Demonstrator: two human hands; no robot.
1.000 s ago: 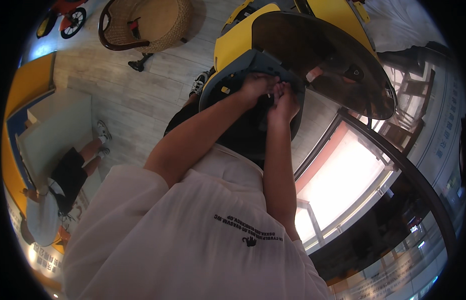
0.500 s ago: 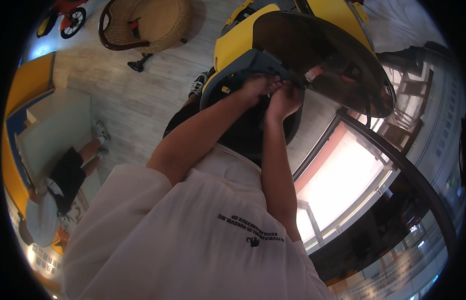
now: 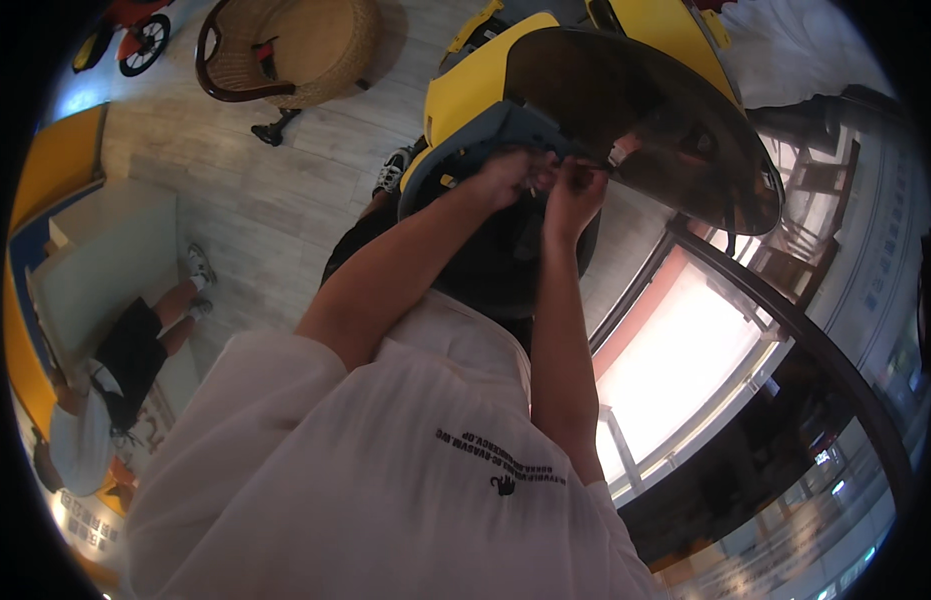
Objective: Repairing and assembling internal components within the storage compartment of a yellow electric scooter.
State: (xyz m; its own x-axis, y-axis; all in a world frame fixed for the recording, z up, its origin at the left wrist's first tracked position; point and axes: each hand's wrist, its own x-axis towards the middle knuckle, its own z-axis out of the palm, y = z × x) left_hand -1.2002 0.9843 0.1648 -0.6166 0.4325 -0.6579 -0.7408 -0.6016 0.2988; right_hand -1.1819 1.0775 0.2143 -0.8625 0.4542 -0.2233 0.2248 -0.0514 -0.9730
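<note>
Over a dark grey panel (image 3: 510,122) my left hand (image 3: 513,176) is closed, its fingers bent together around something too small to make out. Close on its right is my right hand (image 3: 575,192), the thumb and fingers curled in a pinch; what they hold cannot be told. A tiny pale bit shows between the two hands. The panel is part of a yellow-bodied piece of equipment (image 3: 467,78) of a kind I cannot tell. A tinted, see-through curved cover (image 3: 675,140) sticks out to the right. Black material lies below my hands.
A wicker chair (image 3: 360,60) stands on the wooden floor at the far left, past a small dark object (image 3: 275,130). At the left a person (image 3: 135,360) sits by a pale box-shaped unit (image 3: 115,270). A dark-framed bright panel (image 3: 685,340) is at the right.
My right hand has shifted slightly right and its fingers have drawn a little away from my left hand. My left hand stays nearly in place.
</note>
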